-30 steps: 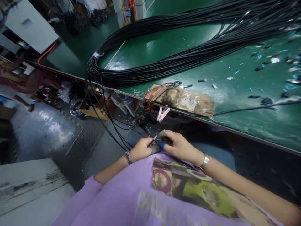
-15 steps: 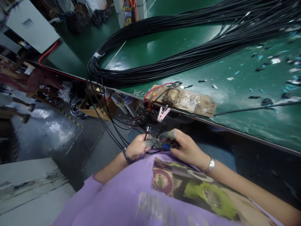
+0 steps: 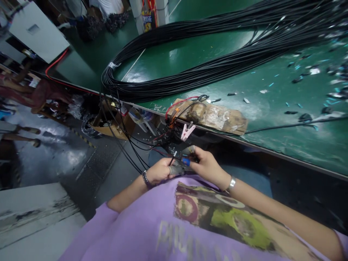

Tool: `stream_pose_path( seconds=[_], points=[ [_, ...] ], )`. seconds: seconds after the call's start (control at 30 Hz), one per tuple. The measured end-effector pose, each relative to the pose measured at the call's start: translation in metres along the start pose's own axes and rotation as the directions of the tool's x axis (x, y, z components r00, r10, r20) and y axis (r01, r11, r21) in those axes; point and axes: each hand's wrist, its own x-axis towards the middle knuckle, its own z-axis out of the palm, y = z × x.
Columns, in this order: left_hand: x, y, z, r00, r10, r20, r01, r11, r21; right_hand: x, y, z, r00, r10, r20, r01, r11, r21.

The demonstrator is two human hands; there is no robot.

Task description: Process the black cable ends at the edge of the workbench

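Close in front of my purple shirt, my left hand point(image 3: 160, 170) is closed round a black cable point(image 3: 173, 158) whose pale end sticks up above the fingers. To its right, my right hand point(image 3: 208, 167) is bent inward, with grey covers on its fingers and blue tape on the thumb. Its fingertips meet the left fingers at the cable's thin wires, which are blurred. Whether the right fingers pinch a wire is too small to make out. Several black cables point(image 3: 133, 148) run down from the bench toward my left wrist. A pink clip point(image 3: 187, 132) hangs above the hands at the bench edge.
On the green bench point(image 3: 198, 50) lies a big coil of black cable point(image 3: 163, 84). A worn wooden block point(image 3: 225, 119) with wires sits at the edge. Cable scraps point(image 3: 304, 117) litter the right side. A cardboard box point(image 3: 116, 127) stands below; people are at the far left.
My right hand has shifted left and turned, so its blue thumb tape shows more fully. The cable end in my left hand now leans further right.
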Motion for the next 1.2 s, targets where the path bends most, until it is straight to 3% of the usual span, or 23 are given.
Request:
stream_pose_path(
  seconds=[0.1,0.17,0.3,0.37,0.43,0.47,0.53,0.63,0.7,0.77,0.87,0.93,1.07,1.2],
  points=[
    [-0.001,0.001,0.0,1.0,-0.004,0.02,0.004,1.0,0.004,0.001,0.003,-0.004,0.99,0.134,-0.038,-0.126,0.977,0.174],
    [0.0,0.003,-0.001,1.0,0.002,0.005,-0.002,1.0,-0.003,0.001,0.002,-0.01,0.988,0.144,0.048,-0.151,0.965,0.216],
    [0.002,0.004,-0.004,0.999,0.032,0.002,-0.032,0.999,0.006,-0.003,0.001,-0.016,0.959,0.14,0.245,-0.187,0.966,0.177],
    [0.002,0.002,-0.005,0.997,0.073,0.005,-0.073,0.997,0.025,-0.005,0.002,-0.016,0.954,0.162,0.251,-0.202,0.969,0.142],
    [0.002,-0.001,-0.005,0.98,0.19,-0.053,-0.182,0.976,0.123,-0.005,0.002,-0.013,0.954,0.204,0.218,-0.238,0.961,0.14],
    [0.002,-0.003,-0.004,0.955,0.275,-0.107,-0.247,0.943,0.223,-0.005,0.001,-0.011,0.952,0.234,0.196,-0.267,0.95,0.164],
    [0.001,-0.007,-0.004,0.853,0.472,-0.223,-0.327,0.816,0.477,-0.004,-0.002,-0.007,0.934,0.314,0.17,-0.35,0.9,0.26],
    [-0.001,-0.012,-0.009,0.682,0.663,-0.308,-0.299,0.637,0.711,-0.005,-0.009,-0.004,0.873,0.43,0.23,-0.487,0.759,0.432],
    [-0.001,-0.012,-0.014,0.647,0.687,-0.33,-0.299,0.627,0.719,-0.006,-0.013,-0.004,0.843,0.459,0.28,-0.537,0.695,0.478],
    [-0.001,-0.009,-0.019,0.688,0.649,-0.326,-0.352,0.69,0.632,-0.006,-0.013,-0.004,0.855,0.457,0.246,-0.517,0.706,0.484],
    [-0.002,0.0,-0.019,0.805,0.536,-0.255,-0.429,0.822,0.374,-0.003,-0.011,-0.005,0.897,0.418,0.141,-0.433,0.776,0.458],
    [-0.003,0.006,-0.015,0.856,0.471,-0.211,-0.422,0.874,0.24,0.001,-0.01,-0.004,0.921,0.368,0.127,-0.386,0.822,0.418],
    [-0.004,0.01,-0.009,0.889,0.418,-0.186,-0.41,0.908,0.083,0.005,-0.012,-0.002,0.971,0.194,0.137,-0.223,0.942,0.251],
    [-0.001,0.003,-0.014,0.927,0.334,-0.169,-0.351,0.933,-0.082,0.0,-0.014,-0.007,0.981,-0.053,0.189,0.052,0.999,0.01]
  ],
)
